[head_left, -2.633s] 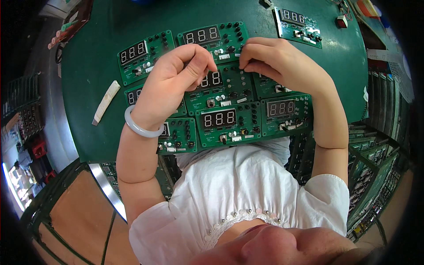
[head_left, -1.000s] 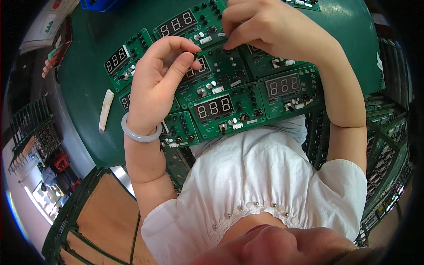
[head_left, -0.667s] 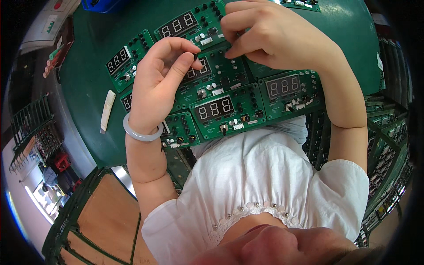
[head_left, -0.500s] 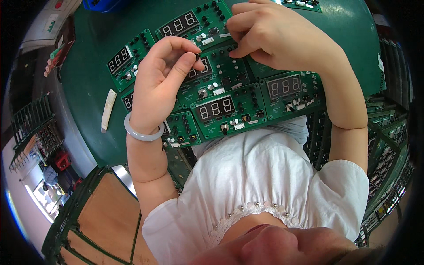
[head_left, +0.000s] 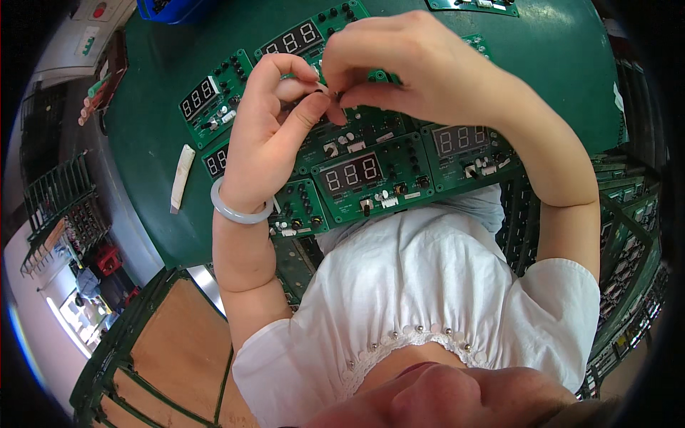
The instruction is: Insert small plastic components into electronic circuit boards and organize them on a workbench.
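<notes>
My left hand [head_left: 267, 135], with a pale bangle [head_left: 241, 212] at the wrist, is raised over the green circuit boards. Its thumb and forefinger pinch a small black round cap [head_left: 319, 92]. My right hand [head_left: 407, 75] has come against the left fingertips, thumb and fingers pinched together; whatever lies between them is hidden. Beneath both hands is a circuit board [head_left: 371, 128], largely covered. Nearer me, another circuit board [head_left: 357, 178] shows a three-digit display and black caps. To its right lies a circuit board [head_left: 460, 143] with small pale parts.
More circuit boards lie at the left [head_left: 207, 96] and far side [head_left: 292, 39] of the green table [head_left: 150, 171]. A white-wrapped blade [head_left: 183, 178] rests at left. At the far left edge stands a blue bin [head_left: 168, 10]. Racks of boards [head_left: 628, 235] flank me at right.
My right hand has moved left from the board to meet my left fingertips. My left hand stays nearly in place, still pinching the small black cap.
</notes>
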Available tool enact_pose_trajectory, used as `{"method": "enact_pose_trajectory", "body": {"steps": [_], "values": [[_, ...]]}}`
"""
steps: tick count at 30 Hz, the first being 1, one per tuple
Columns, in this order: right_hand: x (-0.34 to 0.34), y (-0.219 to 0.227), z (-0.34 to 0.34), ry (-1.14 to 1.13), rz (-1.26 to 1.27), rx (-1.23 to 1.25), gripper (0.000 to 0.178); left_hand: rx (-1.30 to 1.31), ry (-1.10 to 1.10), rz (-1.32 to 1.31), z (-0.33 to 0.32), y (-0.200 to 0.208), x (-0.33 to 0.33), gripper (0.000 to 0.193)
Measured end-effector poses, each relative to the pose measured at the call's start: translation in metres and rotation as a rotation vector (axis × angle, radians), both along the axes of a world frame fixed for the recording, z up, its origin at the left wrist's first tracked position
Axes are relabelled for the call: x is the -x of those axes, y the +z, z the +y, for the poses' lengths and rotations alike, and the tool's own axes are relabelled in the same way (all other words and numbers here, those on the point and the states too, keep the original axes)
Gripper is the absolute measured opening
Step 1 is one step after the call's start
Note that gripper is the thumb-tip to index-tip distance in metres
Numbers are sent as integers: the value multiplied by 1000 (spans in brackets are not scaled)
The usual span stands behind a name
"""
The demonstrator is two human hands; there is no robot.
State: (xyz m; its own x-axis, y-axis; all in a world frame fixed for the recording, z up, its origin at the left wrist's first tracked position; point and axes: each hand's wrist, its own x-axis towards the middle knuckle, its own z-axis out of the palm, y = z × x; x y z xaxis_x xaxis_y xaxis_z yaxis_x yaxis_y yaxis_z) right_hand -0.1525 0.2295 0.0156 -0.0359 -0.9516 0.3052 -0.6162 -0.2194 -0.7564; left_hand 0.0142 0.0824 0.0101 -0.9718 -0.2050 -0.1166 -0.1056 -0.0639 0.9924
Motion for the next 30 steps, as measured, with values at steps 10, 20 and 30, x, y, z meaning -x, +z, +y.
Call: {"method": "enact_pose_trajectory", "body": {"steps": [10, 20, 30], "values": [[24, 17, 6, 224, 17, -236, 7, 578, -16, 96, -2, 0, 2, 7], [26, 24, 5, 246, 202, -261, 6, 774, 22, 9, 7, 2, 5, 4], [33, 11, 7, 283, 154, -174, 20, 995, -113, 175, 2, -10, 17, 13]]}}
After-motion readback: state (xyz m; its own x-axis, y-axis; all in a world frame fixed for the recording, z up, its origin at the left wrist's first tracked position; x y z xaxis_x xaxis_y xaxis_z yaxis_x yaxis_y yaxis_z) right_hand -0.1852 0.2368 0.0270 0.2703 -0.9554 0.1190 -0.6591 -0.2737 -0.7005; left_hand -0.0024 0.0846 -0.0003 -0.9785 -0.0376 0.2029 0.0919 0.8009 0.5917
